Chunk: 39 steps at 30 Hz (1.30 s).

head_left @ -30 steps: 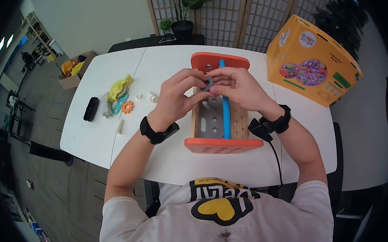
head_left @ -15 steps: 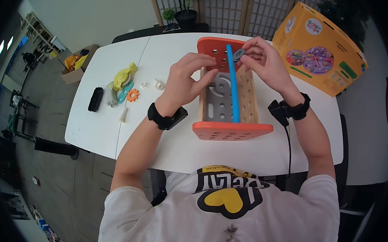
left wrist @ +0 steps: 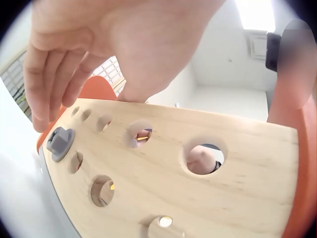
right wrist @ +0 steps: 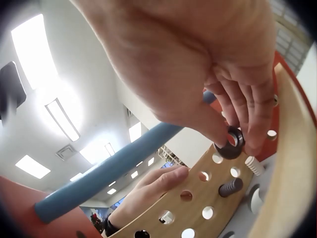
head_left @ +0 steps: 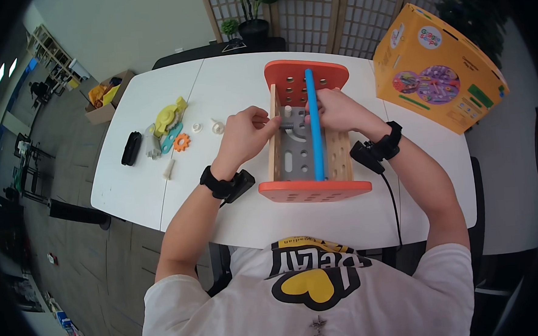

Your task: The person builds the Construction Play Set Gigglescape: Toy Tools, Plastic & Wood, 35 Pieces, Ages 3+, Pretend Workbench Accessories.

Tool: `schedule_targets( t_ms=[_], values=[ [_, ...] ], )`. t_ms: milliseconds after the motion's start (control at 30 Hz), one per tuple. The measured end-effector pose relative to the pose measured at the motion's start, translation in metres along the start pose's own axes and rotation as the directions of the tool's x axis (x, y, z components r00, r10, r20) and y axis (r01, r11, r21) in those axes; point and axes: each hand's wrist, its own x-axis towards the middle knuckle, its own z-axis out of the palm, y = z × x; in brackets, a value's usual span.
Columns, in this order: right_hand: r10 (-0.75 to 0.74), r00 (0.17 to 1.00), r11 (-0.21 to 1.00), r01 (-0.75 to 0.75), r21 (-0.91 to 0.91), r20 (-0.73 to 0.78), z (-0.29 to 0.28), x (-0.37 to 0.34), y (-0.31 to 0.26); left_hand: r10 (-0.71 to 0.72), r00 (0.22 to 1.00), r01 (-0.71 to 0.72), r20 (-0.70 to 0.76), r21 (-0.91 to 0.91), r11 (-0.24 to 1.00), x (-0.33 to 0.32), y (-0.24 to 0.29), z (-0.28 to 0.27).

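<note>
A toy toolbox with red-orange end panels (head_left: 316,190), wooden sides and a blue bar handle (head_left: 315,135) stands on the table before me. Inside it, my right hand (head_left: 343,111) pinches a dark grey ring (right wrist: 231,143) between thumb and fingers. Just below the ring, a grey threaded bolt (right wrist: 231,187) pokes inward through a side panel hole, and its head (left wrist: 60,144) shows outside. A cream threaded bolt (right wrist: 254,165) stands up from the grey base. My left hand (head_left: 243,136) reaches over the wooden side panel (left wrist: 198,144), its fingers hanging loosely near the bolt head.
Left on the white table (head_left: 216,79) lie a yellow toy tool (head_left: 169,116), an orange gear (head_left: 182,142), a teal piece, small cream pieces and a black case (head_left: 132,148). A large orange box (head_left: 437,68) stands at the right. A cable hangs from the right wrist camera.
Both hands were together over the toolbox with the grey ring, then parted. My right hand carried the ring right, then down inside under the handle. My left hand moved to the left side panel.
</note>
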Motion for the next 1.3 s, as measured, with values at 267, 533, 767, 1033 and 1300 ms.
schedule_targets(
  t_ms=[267, 533, 767, 1033, 1300],
  values=[
    [0.079, 0.989, 0.954, -0.110, 0.279, 0.121, 0.001, 0.008, -0.013, -0.059, 0.998, 0.060, 0.014, -0.116, 0.991, 0.003, -0.007, 0.000],
    [0.026, 0.945, 0.847, -0.195, 0.495, 0.326, 0.012, 0.024, 0.003, -0.064, 0.998, 0.061, -0.020, -0.144, 0.988, 0.002, -0.008, 0.003],
    [0.087, 0.954, 0.772, -0.247, 0.586, 0.287, 0.019, 0.023, 0.001, -0.063, 0.998, 0.058, -0.024, -0.171, 0.984, 0.001, -0.005, 0.004],
    [0.088, 0.958, 0.781, -0.237, 0.578, 0.275, 0.020, 0.023, 0.000, -0.071, 0.997, 0.062, -0.037, -0.200, 0.978, 0.002, -0.007, 0.005],
    [0.029, 0.962, 0.823, -0.176, 0.540, 0.270, 0.025, 0.026, 0.006, -0.082, 0.995, 0.070, -0.049, -0.200, 0.977, 0.002, -0.006, 0.007]
  ],
)
